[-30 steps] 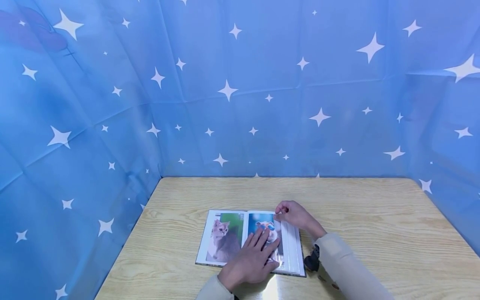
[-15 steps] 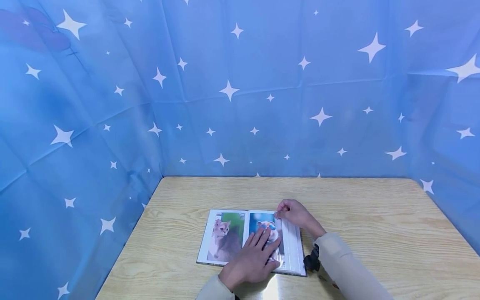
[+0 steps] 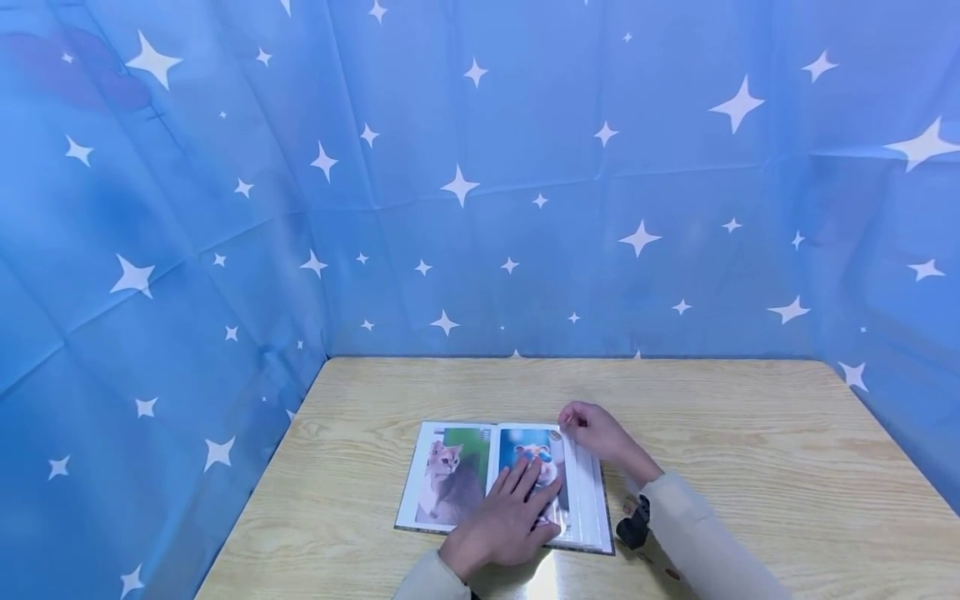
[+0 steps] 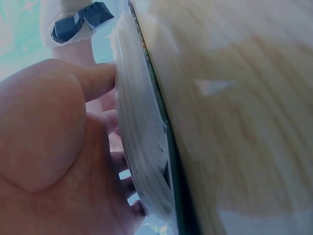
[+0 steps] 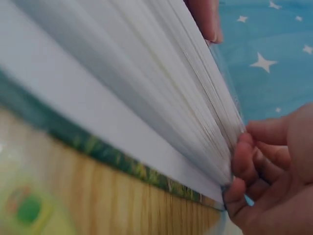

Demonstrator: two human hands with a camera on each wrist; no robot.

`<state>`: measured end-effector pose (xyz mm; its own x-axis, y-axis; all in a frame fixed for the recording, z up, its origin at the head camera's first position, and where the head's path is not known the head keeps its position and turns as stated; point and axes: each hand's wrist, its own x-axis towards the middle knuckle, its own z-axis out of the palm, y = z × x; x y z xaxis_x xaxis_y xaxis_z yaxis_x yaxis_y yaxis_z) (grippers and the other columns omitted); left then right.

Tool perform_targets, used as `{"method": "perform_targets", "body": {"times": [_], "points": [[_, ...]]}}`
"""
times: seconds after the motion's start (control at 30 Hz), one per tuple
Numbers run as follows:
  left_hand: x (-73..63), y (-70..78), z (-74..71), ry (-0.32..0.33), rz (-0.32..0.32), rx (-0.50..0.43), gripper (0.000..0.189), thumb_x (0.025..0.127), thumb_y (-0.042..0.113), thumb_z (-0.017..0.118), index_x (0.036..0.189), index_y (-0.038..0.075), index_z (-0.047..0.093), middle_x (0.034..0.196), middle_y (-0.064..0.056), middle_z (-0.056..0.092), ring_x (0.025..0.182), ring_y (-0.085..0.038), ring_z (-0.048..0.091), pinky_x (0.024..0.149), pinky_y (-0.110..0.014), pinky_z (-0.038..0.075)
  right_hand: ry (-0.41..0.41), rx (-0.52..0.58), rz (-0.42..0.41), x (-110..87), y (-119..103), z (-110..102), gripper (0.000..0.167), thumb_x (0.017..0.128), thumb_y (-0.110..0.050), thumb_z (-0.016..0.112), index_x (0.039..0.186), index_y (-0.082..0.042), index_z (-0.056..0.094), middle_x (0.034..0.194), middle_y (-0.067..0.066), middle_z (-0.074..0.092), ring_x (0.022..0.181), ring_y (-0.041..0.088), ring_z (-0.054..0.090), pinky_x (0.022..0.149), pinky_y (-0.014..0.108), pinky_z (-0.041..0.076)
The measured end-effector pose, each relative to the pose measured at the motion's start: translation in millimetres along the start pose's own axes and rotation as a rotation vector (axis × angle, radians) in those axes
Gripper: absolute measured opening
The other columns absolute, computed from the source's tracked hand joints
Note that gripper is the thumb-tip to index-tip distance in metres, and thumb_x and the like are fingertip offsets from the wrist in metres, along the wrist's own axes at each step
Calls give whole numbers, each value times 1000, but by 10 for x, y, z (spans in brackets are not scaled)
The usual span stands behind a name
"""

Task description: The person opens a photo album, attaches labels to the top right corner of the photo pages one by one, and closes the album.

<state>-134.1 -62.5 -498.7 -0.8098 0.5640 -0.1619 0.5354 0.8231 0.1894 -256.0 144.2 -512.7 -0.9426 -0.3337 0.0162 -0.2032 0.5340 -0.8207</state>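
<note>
A photo album (image 3: 592, 500) lies spread on the table, with a cat picture (image 3: 450, 475) on its left page and a picture of a small animal with blue glasses (image 3: 525, 442) on its right page. My left hand (image 3: 498, 521) rests on the right page with fingers straight and spread, covering part of that picture. At the page's far right corner is my right hand (image 3: 600, 433). In the right wrist view its thumb and curled index finger pinch the corner of the upper album pages (image 5: 215, 112). A small round brownish spot (image 3: 556, 435) shows beside these fingertips.
The wooden table (image 3: 750, 433) reaches back to a blue curtain (image 3: 540, 250) with white stars. A black wrist camera (image 3: 634, 523) sits under the right sleeve. Small reddish-brown things (image 3: 671, 573) lie beneath the right forearm. A blurred yellow-green thing (image 5: 29, 205) lies near the album.
My right hand has shifted slightly right along the page's top edge, uncovering the small round spot at the picture's corner. The left hand and album stay put.
</note>
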Motion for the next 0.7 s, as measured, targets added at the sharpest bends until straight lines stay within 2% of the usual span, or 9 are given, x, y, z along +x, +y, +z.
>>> {"method": "perform_targets", "body": {"times": [0.23, 0.33, 0.43, 0.57, 0.7], "points": [[-12, 10, -6, -2, -7, 6, 61, 103, 55, 32, 158, 30, 25, 166, -8, 15, 153, -26, 10, 123, -45, 16, -28, -88, -30, -217, -79, -72, 17, 97, -8, 60, 112, -4, 65, 87, 3, 63, 77, 15, 56, 66, 29, 48], [-7, 9, -4, -1, -9, 4, 61, 103, 56, 32, 158, 30, 24, 166, -8, 15, 153, -26, 9, 123, -45, 16, -37, -151, -86, -320, -114, -101, 23, 95, -9, 64, 117, -2, 65, 96, 5, 65, 86, 17, 60, 73, 32, 51], [-5, 7, 4, 0, -5, -5, 61, 103, 55, 32, 158, 30, 25, 166, -8, 14, 153, -26, 9, 123, -46, 16, -69, -233, -145, -428, -129, -137, 37, 93, -14, 68, 127, 0, 61, 113, 13, 64, 101, 28, 61, 85, 44, 53], [0, 6, 14, -1, -2, 0, 60, 104, 54, 31, 158, 29, 25, 166, -8, 14, 153, -27, 9, 123, -46, 16, -138, -312, -166, -561, -130, -183, 60, 92, -24, 71, 141, 2, 50, 136, 28, 51, 124, 48, 48, 100, 64, 42], [8, 2, 29, 2, -4, 12, 60, 104, 54, 31, 158, 29, 24, 166, -9, 14, 153, -27, 10, 123, -46, 16, -207, -305, -147, -659, -121, -208, 75, 90, -35, 72, 149, 0, 40, 150, 35, 34, 135, 57, 32, 104, 73, 29]]}}
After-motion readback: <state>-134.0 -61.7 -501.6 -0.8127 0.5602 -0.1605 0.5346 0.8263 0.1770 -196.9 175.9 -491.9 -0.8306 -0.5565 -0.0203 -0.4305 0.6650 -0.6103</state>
